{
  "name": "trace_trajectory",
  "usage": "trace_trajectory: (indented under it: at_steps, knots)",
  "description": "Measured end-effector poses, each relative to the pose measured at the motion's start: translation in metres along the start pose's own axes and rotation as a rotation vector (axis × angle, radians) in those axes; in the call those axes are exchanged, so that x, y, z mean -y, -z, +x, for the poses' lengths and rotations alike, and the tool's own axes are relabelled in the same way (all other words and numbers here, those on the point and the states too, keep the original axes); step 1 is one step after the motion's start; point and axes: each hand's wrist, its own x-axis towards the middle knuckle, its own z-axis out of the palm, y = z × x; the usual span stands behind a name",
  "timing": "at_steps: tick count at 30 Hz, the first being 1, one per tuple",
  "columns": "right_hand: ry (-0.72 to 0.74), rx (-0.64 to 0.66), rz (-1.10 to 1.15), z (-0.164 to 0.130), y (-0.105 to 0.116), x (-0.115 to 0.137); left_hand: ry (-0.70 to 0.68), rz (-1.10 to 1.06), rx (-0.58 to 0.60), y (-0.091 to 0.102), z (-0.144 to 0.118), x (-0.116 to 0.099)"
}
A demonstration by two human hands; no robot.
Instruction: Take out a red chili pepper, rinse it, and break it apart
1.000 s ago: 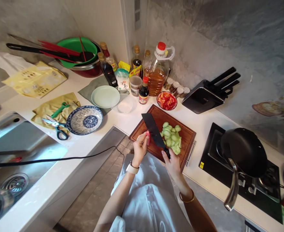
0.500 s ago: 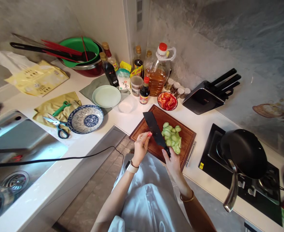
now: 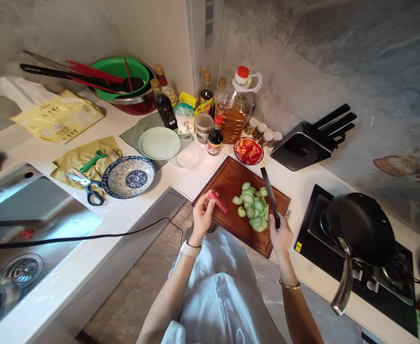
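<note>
A brown wooden cutting board point(image 3: 231, 179) lies on the white counter in front of me. A heap of green cucumber slices point(image 3: 253, 204) sits on its right half. My left hand point(image 3: 203, 215) pinches a small red piece point(image 3: 217, 200) at the board's near left edge. My right hand point(image 3: 280, 234) grips the handle of a black cleaver point(image 3: 269, 195), whose blade stands edge-on over the board, just right of the cucumber.
A bowl of red pepper slices point(image 3: 247, 150) sits behind the board, with bottles and an oil jug point(image 3: 235, 107). Left are a pale green plate point(image 3: 159, 143), a blue patterned bowl point(image 3: 128, 177), scissors point(image 3: 87, 184) and the sink point(image 3: 24, 224). Right: knife block point(image 3: 303, 145), black pan point(image 3: 360, 229) on the stove.
My right hand has swung the cleaver from the left of the cucumber heap to its right side, turning the blade edge-on. My left hand stays at the board's left edge with the red piece.
</note>
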Motion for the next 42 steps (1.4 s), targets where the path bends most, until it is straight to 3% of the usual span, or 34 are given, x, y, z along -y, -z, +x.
trace_trajectory:
  at_steps: [4, 7, 14, 18, 20, 23, 25, 30, 37, 42]
  knots:
    - [-0.089, -0.009, -0.091, 0.005, -0.026, -0.044, -0.005, -0.117, 0.104, -0.008, -0.006, -0.005]
    - [-0.171, 0.009, -0.100, -0.005, -0.043, -0.057, -0.008, -0.108, 0.151, -0.014, -0.009, -0.005]
    - [-0.263, 0.099, -0.016, -0.015, -0.065, -0.056, 0.010, -0.127, 0.276, -0.028, -0.018, -0.007]
    - [-0.303, 0.081, -0.016, -0.008, -0.041, -0.031, 0.007, -0.119, 0.328, -0.032, -0.021, -0.012]
    - [-0.166, 0.019, 0.055, -0.003, -0.018, -0.004, 0.011, -0.130, 0.354, -0.035, -0.024, -0.013]
    - [0.306, 0.163, 0.295, 0.005, 0.012, 0.046, 0.023, -0.135, 0.368, -0.042, -0.030, -0.018]
    - [0.489, 0.283, 0.416, 0.011, 0.021, 0.072, 0.026, -0.105, 0.352, -0.044, -0.034, -0.024]
    - [0.627, 0.383, 0.603, 0.027, 0.023, 0.090, -0.043, 0.017, 0.414, -0.030, -0.024, -0.051]
    - [0.816, 0.491, 0.469, 0.051, 0.044, 0.093, -0.133, 0.260, 0.665, 0.006, -0.001, -0.077]
    - [0.830, 0.576, 0.482, 0.055, 0.047, 0.095, -0.355, 0.372, 0.716, 0.012, -0.006, -0.084]
